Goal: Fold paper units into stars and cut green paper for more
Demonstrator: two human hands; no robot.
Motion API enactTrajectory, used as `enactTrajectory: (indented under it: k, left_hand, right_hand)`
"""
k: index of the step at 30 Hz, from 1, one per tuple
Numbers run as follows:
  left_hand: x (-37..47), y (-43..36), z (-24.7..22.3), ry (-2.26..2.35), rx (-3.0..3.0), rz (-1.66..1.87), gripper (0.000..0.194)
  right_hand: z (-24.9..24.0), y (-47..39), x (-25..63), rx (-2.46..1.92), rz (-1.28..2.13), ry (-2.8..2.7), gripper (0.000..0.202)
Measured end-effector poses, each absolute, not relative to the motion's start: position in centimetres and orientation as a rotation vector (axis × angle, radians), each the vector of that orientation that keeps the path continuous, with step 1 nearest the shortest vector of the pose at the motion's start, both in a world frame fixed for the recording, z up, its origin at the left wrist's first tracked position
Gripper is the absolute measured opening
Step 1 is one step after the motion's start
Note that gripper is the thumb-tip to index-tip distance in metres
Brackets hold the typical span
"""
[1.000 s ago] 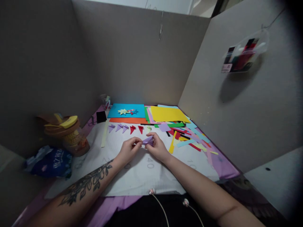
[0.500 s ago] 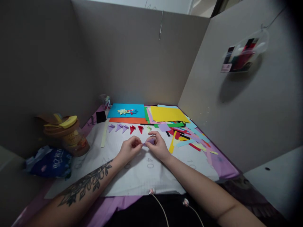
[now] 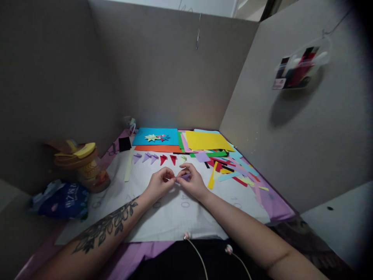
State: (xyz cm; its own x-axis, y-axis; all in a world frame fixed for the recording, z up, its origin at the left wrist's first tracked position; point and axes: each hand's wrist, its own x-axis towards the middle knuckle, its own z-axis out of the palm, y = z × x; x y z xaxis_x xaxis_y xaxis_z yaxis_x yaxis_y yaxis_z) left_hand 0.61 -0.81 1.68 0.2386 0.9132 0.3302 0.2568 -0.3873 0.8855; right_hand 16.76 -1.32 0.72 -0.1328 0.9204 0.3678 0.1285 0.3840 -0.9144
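Purple paper (image 3: 185, 176) partly behind right thumb (image 3: 184, 182)

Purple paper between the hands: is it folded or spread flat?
Folded: the purple paper shows as a small, narrow wedge between left hand and right hand. They hide part, so its exact folds cannot be told.

"Where is room opening?"
"Between the forearms (image 3: 241, 229), over white cloth (image 3: 175, 225) — the hands (image 3: 194, 183) are blocking the far end."
"And sideways?"
"Paper scraps (image 3: 229, 176) are crowding the right, a cup (image 3: 88, 169) and packet (image 3: 65, 202) the left."
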Motion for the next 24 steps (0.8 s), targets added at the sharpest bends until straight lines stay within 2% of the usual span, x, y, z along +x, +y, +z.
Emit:
enactTrajectory:
  k: [7, 16, 21, 24]
  left_hand:
    - [0.7, -0.8, 1.5, 1.103, 1.897, 1.141, 0.002]
    - [0.3, -0.2, 1.7, 1.116, 1.717, 1.159, 0.011]
    - [0.2, 0.3, 1.6, 1.161, 1.601, 1.207, 0.017]
    - [0.2, 0.5, 1.5, 1.184, 1.515, 1.239, 0.020]
  right_hand:
    - [0.5, -1.5, 16.4, -1.025, 0.784, -1.565, 0.024]
    - [0.8, 0.0, 17.7, -0.997, 0.967, -1.299, 0.030]
    - [0.8, 0.5, 18.3, -0.997, 0.912, -1.115, 0.031]
    - [0.7, 0.4, 17.8, -0.981, 1.000, -1.155, 0.039]
